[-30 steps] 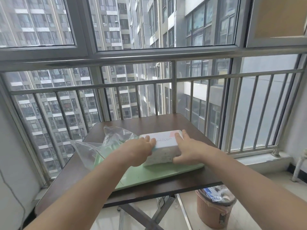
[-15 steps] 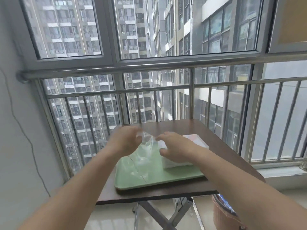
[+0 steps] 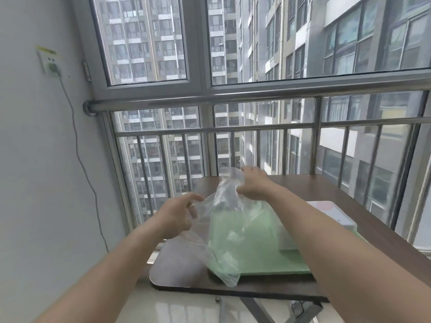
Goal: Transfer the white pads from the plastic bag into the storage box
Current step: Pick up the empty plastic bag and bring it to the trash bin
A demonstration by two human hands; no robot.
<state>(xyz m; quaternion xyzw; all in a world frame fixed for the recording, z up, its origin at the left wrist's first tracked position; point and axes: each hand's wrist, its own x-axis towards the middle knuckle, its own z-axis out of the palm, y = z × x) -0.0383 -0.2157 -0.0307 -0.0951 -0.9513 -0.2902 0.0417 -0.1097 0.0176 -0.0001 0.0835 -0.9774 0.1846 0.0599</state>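
Observation:
A clear plastic bag (image 3: 229, 227) hangs lifted above the green tray (image 3: 275, 264), held up by both hands. My left hand (image 3: 177, 215) pinches its left edge. My right hand (image 3: 253, 183) grips the bag's top, farther back. The bag looks see-through and I cannot make out any white pads inside it. The white storage box (image 3: 331, 213) stands on the tray at the right, partly hidden behind my right forearm, its lid down.
The tray lies on a dark brown folding table (image 3: 182, 264) set against a metal railing (image 3: 256, 129) and window. A grey wall (image 3: 46, 183) with a socket and cable is close on the left. Tiled floor shows below.
Both hands left the white box and took hold of the plastic bag, then raised it off the tray. The view swung left and upward.

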